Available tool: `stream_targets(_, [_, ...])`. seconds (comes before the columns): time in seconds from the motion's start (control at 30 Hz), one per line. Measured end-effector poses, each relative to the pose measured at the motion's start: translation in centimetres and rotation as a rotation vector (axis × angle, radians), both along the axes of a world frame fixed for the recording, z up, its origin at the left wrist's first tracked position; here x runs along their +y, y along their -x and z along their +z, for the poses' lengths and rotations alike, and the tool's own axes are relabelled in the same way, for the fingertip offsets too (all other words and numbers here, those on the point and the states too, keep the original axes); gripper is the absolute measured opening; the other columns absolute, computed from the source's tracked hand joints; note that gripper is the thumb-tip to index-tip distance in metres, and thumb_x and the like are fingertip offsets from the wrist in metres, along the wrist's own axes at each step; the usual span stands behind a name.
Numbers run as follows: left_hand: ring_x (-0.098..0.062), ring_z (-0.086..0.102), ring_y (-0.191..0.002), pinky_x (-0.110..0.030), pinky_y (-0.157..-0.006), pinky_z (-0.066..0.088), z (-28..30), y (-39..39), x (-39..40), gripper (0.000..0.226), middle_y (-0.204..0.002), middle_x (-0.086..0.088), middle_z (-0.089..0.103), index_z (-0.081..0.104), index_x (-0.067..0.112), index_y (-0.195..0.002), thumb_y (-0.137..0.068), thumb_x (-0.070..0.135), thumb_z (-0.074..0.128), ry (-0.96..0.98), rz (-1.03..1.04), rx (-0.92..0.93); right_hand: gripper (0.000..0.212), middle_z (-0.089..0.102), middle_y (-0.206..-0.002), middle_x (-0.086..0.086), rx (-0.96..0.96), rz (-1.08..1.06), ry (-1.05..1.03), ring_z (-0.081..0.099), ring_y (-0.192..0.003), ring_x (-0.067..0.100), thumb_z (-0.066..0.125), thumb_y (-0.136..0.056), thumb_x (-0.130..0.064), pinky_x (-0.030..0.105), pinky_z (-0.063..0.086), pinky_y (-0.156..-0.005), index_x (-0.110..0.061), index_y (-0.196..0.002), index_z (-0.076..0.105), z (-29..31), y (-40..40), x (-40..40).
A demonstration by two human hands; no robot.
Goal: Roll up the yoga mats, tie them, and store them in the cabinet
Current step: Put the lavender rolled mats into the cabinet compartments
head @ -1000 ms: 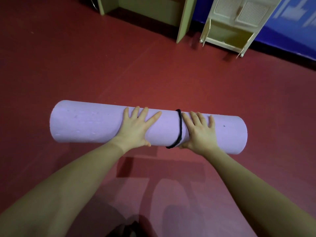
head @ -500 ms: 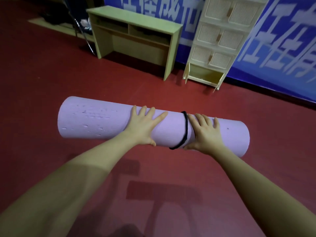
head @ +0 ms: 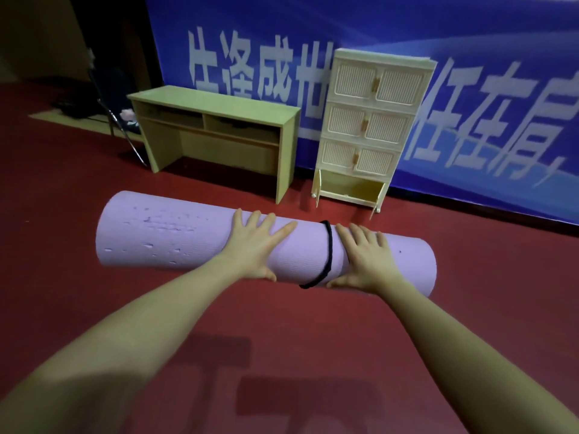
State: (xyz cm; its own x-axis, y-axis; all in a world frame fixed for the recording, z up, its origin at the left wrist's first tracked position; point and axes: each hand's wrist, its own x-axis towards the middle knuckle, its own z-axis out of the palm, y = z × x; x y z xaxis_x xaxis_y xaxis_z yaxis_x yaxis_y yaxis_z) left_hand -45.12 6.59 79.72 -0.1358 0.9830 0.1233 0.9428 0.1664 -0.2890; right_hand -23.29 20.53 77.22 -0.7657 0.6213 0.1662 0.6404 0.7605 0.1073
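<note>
Lifted nearer the cabinet (head: 369, 120), rolled mat (head: 175, 236) lies crosswise, left-right

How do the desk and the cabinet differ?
The desk is low, wide and olive-green; the cabinet is tall, narrow and cream. The desk has two open shelves under its top; the cabinet has stacked pairs of ribbed doors. The cabinet's bottom doors stand open, the rest shut; the desk has no doors. Both stand on the red floor against the blue banner.
</note>
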Motion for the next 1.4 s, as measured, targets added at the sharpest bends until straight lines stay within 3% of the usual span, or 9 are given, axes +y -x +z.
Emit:
stream_targets(0.1, [-0.035, 0.020, -0.136, -0.059, -0.107, 0.011, 0.3, 1.5, 6.2, 0.118, -0.153, -0.009, 0.015, -0.007, 0.037, -0.150, -0.064, 0.072, 0.066, -0.002, -0.004, 0.019, 0.128, 0.038, -0.147, 0.011, 0.038, 0.008, 0.004, 0.036, -0.135, 0.033, 0.045, -0.046, -0.091, 0.057, 0.029, -0.105, -0.022, -0.150, 0.019, -0.3, 1.3, 6.4])
stream_targets(0.17, [-0.035, 0.021, -0.136, -0.059, -0.107, 0.011, 0.3, 2.9, 9.9, 0.118, -0.154, -0.010, 0.016, -0.006, 0.037, -0.150, -0.063, 0.071, 0.066, -0.026, 0.004, 0.009, 0.129, 0.040, -0.146, 0.011, 0.051, 0.018, -0.003, 0.037, -0.134, 0.034, 0.041, -0.045, -0.092, 0.060, 0.028, -0.105, -0.020, -0.150, 0.024, 0.1, 2.6, 10.4])
stream_targets(0.33, [-0.036, 0.023, -0.135, -0.059, -0.106, 0.015, -1.1, 7.4, 18.2, 0.119, -0.153, -0.011, 0.019, -0.002, 0.036, -0.151, -0.060, 0.073, 0.067, -0.027, 0.003, -0.022, 0.131, 0.036, -0.149, 0.010, -0.031, 0.003, -0.035, 0.031, -0.137, 0.039, 0.046, -0.047, -0.090, 0.072, 0.011, -0.104, -0.017, -0.152, 0.020, -0.2, 6.9, 18.8])
stream_targets(0.53, [-0.035, 0.022, -0.135, -0.057, -0.106, 0.015, -3.2, 15.1, 29.6, 0.119, -0.154, -0.010, 0.017, -0.005, 0.036, -0.150, -0.062, 0.073, 0.066, 0.006, -0.033, -0.057, 0.126, 0.030, -0.151, 0.006, -0.110, -0.047, -0.020, 0.028, -0.136, 0.030, 0.063, -0.054, -0.083, 0.071, 0.012, -0.104, -0.019, -0.152, 0.018, -1.0, 14.1, 28.7])
stream_targets(0.7, [-0.035, 0.020, -0.137, -0.058, -0.106, 0.016, -3.3, 22.9, 39.5, 0.119, -0.154, -0.009, 0.016, -0.007, 0.037, -0.149, -0.062, 0.074, 0.065, 0.038, -0.094, -0.091, 0.125, 0.023, -0.154, 0.004, -0.134, -0.116, 0.013, 0.021, -0.140, 0.029, 0.061, -0.056, -0.084, 0.069, 0.010, -0.106, -0.022, -0.153, 0.010, -0.5, 21.3, 37.0])
stream_targets(0.87, [-0.035, 0.018, -0.139, -0.057, -0.108, 0.014, -2.8, 29.0, 48.8, 0.118, -0.155, -0.009, 0.014, -0.009, 0.038, -0.149, -0.064, 0.074, 0.064, 0.059, -0.161, -0.084, 0.126, 0.028, -0.151, 0.004, -0.100, -0.165, 0.026, 0.025, -0.139, 0.029, 0.059, -0.052, -0.086, 0.069, 0.010, -0.106, -0.020, -0.151, 0.018, -0.7, 26.5, 44.9])
stream_targets(1.0, [-0.034, 0.017, -0.139, -0.056, -0.108, 0.014, -3.4, 32.1, 56.3, 0.119, -0.155, -0.009, 0.014, -0.011, 0.038, -0.149, -0.064, 0.075, 0.063, 0.065, -0.202, -0.080, 0.126, 0.045, -0.140, 0.011, -0.100, -0.166, 0.014, 0.043, -0.127, 0.037, 0.041, -0.044, -0.091, 0.073, 0.017, -0.101, -0.014, -0.145, 0.036, -1.6, 28.9, 51.8])
stream_targets(1.1, [-0.034, 0.017, -0.140, -0.056, -0.108, 0.014, -4.2, 33.8, 62.1, 0.119, -0.155, -0.009, 0.014, -0.011, 0.038, -0.149, -0.063, 0.075, 0.064, 0.075, -0.216, -0.097, 0.125, 0.052, -0.132, 0.011, -0.093, -0.151, 0.001, 0.051, -0.118, 0.036, 0.039, -0.043, -0.091, 0.074, 0.025, -0.096, -0.012, -0.140, 0.042, -2.4, 30.4, 57.6])
stream_targets(1.4, [-0.038, 0.014, -0.140, -0.060, -0.109, 0.013, -4.3, 36.9, 83.2, 0.117, -0.157, -0.012, 0.009, -0.014, 0.036, -0.149, -0.068, 0.072, 0.063, 0.071, -0.203, -0.071, 0.125, 0.057, -0.124, 0.014, -0.073, -0.180, 0.000, 0.057, -0.109, 0.039, 0.065, -0.037, -0.087, 0.073, 0.036, -0.090, -0.013, -0.135, 0.037, -2.8, 33.7, 78.2])
